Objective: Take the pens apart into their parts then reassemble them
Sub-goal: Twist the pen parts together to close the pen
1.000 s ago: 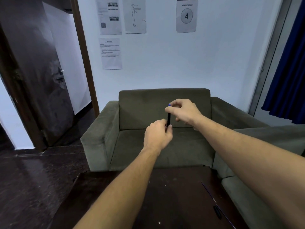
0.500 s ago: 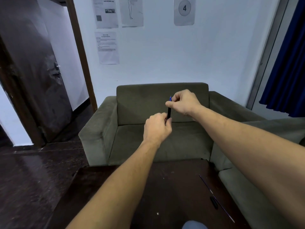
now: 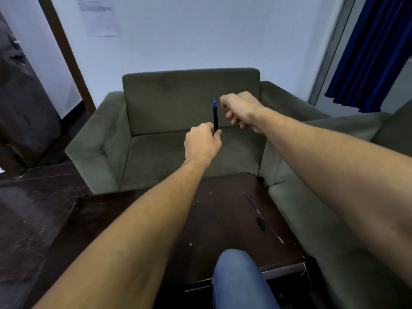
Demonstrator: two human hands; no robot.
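Observation:
My left hand point(image 3: 202, 142) grips the lower end of a black pen barrel point(image 3: 215, 118) and holds it upright in front of the sofa. A blue tip point(image 3: 214, 103) shows at the top of the barrel. My right hand point(image 3: 240, 110) is just right of the pen's top, apart from it, with its fingers curled and nothing visible in them. On the dark table point(image 3: 138, 219) lie two thin ink refills point(image 3: 270, 229) and a small black pen part point(image 3: 260, 223).
A grey-green sofa point(image 3: 169, 103) stands behind the table, and another seat point(image 3: 296, 210) runs along its right side. My knee in blue jeans point(image 3: 238, 279) pokes up at the table's near edge. A door is on the left, a blue curtain on the right.
My right hand has let go of the pen's top and moved a little to the right. The camera has tilted down, showing more of the table and my knee.

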